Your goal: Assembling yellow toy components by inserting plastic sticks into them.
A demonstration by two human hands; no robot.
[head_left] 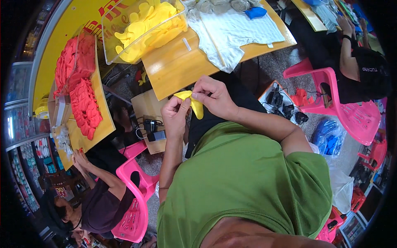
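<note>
Hands hold one yellow balloon (193, 103) btwn them: left hand (175, 115) pinches its lower end, right hand (215, 98) pinches top, above the counter (173, 70).

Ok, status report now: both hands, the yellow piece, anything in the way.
Left hand and right hand both pinching the yellow balloon. Held above the lap, short of the wooden table. Nothing between the hands.

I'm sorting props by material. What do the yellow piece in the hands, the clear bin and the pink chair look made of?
The yellow piece, pinched by both hands, looks like soft fabric or foam: it bends limply, matte. The bin seems clear rigid plastic, see-through with glare. The pink chair looks like moulded plastic, smooth, slightly glossy.
</note>
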